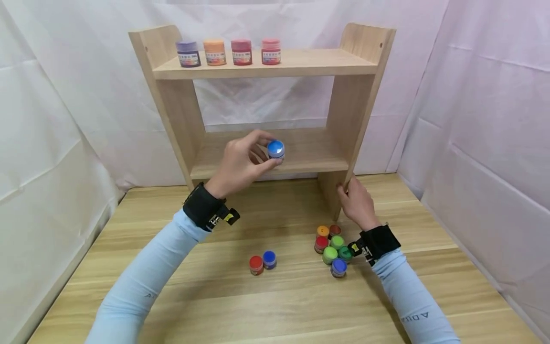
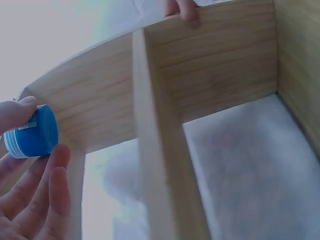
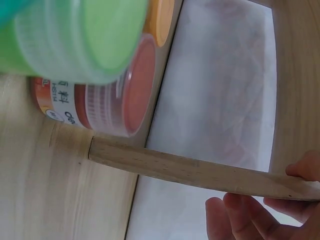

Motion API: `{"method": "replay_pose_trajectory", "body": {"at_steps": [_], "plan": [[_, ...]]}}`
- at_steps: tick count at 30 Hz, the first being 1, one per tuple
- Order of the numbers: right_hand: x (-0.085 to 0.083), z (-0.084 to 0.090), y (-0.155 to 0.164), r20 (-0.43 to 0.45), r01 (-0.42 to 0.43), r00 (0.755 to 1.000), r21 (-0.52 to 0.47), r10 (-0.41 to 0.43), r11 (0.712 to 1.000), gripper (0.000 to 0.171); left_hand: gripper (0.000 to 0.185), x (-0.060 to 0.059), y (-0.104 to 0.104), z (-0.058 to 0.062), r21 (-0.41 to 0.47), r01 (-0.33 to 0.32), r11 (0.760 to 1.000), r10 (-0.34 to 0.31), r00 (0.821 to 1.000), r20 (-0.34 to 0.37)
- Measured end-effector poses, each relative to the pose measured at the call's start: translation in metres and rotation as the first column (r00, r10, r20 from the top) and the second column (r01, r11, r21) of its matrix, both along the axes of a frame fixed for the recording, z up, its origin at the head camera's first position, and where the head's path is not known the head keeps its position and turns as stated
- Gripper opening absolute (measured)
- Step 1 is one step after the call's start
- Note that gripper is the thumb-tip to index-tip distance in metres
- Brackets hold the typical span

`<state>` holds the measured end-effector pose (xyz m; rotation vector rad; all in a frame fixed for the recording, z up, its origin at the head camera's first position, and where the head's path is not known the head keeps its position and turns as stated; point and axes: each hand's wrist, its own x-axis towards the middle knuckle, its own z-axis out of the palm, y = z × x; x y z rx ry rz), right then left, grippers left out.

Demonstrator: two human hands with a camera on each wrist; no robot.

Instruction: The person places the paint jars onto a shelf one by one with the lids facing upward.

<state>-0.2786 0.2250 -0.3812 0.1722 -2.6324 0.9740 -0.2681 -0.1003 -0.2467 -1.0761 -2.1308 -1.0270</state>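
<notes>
Pale wood shelving unit [image 1: 361,105] on a wood-grain desk [image 1: 206,306], seen from the head camera. The left hand [image 1: 238,165] pinches a blue paint jar [image 1: 276,149] between thumb and fingers, lid facing up toward the viewer. From that hand, the jar lies at the fingertips, toward the right; it appears before the middle board [image 1: 311,143], below the upper board [image 1: 318,56], where four paint jars [image 1: 241,52] stand left of centre. The right hand [image 1: 358,203], farther from the jar, grips the unit's right side panel low down. Beside it on the desk is a cluster of seven jars [image 1: 337,242]; a red jar [image 1: 256,265] and a darker blue jar [image 1: 269,260] stand nearer the middle.

Left wrist view: thumb on one side of the jar, fingers on the other, with no board touching it.

Right wrist view: thumb and fingers straddle the panel's edge; a brown jar [image 3: 137,95] stands near its foot.
</notes>
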Motion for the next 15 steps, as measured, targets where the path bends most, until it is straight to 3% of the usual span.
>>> {"method": "replay_pose_trajectory", "body": {"at_steps": [9,15], "plan": [[-0.001,0.002,-0.001,-0.002,0.007,1.000,0.011,-0.007,1.000,0.054,0.044,-0.007,0.000,0.040,0.019,-0.007,1.000,0.008,0.999,-0.047],[0.000,0.000,0.000,0.002,0.010,1.000,0.013,-0.010,1.000,0.054,0.045,-0.013,0.001,0.059,0.071,-0.025,0.997,0.029,0.998,-0.051]]}}
